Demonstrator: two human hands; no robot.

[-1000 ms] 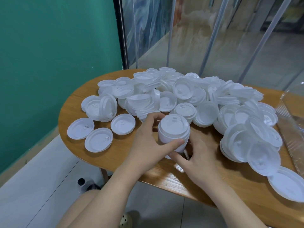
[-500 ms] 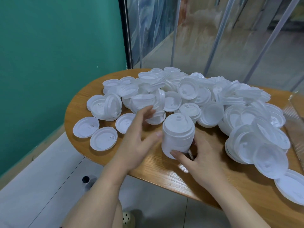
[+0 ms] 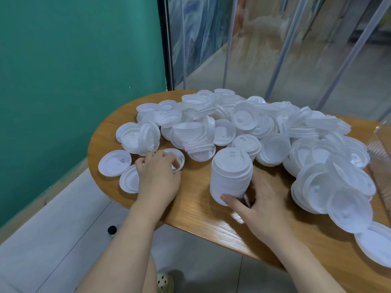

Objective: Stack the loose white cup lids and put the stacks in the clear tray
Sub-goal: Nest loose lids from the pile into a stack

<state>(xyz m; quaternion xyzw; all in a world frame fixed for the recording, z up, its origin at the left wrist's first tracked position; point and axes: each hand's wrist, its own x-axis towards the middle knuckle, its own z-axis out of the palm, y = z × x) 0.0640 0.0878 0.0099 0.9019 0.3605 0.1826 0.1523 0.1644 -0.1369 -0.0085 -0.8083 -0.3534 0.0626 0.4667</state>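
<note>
A tall stack of white cup lids [image 3: 231, 174] stands upright near the table's front edge. My right hand [image 3: 257, 205] holds its base, thumb in front and fingers behind. To the left, my left hand [image 3: 157, 173] curls its fingers round a single loose lid [image 3: 176, 156] lying on the wood. Several loose white lids [image 3: 249, 125] lie heaped across the back and right of the table. Only a corner of the clear tray [image 3: 380, 144] shows at the right edge.
The oval wooden table [image 3: 196, 210] has two flat lids [image 3: 114, 162] near its left rim. A green wall stands to the left, glass panels behind. A dark bottle cap [image 3: 112, 230] sits on the floor below.
My left hand let go of the stack and moved left onto a loose lid. The right hand stayed at the stack's base.
</note>
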